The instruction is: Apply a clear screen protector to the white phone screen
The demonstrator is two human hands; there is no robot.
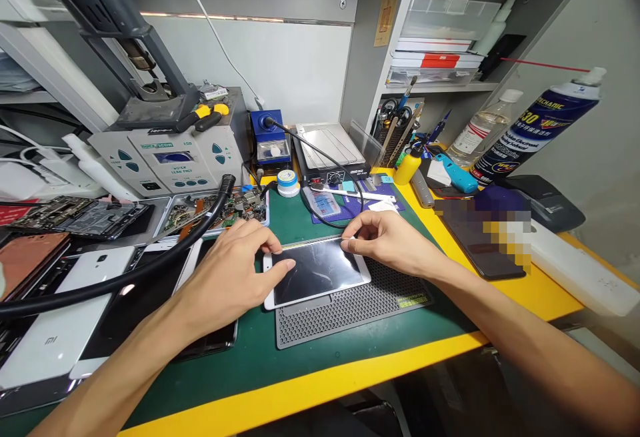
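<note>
A white-framed smartphone (320, 270) with a dark, glossy screen lies across a grey honeycomb-patterned mat (345, 317). My left hand (245, 260) is at the phone's left end, its thumb over the screen and its curled fingers at the far edge. At the far right corner, my right hand (377, 240) pinches with thumb and index finger at the phone's edge. Whether a thin film or part sits in that pinch cannot be made out. The phone's underside is hidden.
Several phones and a white phone back (65, 323) lie left, crossed by a black hose (165, 267). Behind stand a hot-air station (170, 150), a soldering iron holder (270, 137) and a hot plate (330, 147). A spray can (537, 127) and dark phone (475, 240) are right.
</note>
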